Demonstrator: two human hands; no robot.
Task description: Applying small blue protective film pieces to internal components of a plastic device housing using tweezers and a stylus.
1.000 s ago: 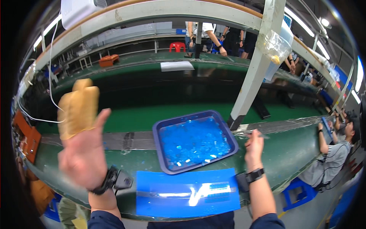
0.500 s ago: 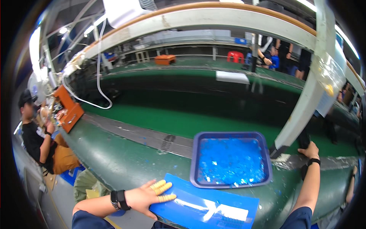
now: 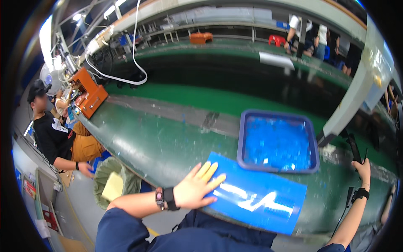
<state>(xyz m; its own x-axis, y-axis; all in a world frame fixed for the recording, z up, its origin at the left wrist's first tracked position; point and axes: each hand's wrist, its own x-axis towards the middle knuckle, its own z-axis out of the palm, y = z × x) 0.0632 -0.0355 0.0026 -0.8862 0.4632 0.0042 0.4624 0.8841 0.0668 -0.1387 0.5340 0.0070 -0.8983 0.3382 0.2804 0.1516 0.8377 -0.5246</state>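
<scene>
on the green workbench (image 3: 168, 143), a blue plastic sheet (image 3: 264, 189) is laid beside a purple tray (image 3: 242, 138) of blue pieces (image 3: 277, 143). the sheet's left end is covered by the spread left hand (image 3: 192, 190). at the right hand (image 3: 363, 170), a slim dark tool (image 3: 366, 153) is seen; whether pinched cannot be told.

Can make out only red lettering (image 3: 70, 134), barely legible, beside a white print (image 3: 60, 125) on a black shirt (image 3: 45, 140) at left.
</scene>
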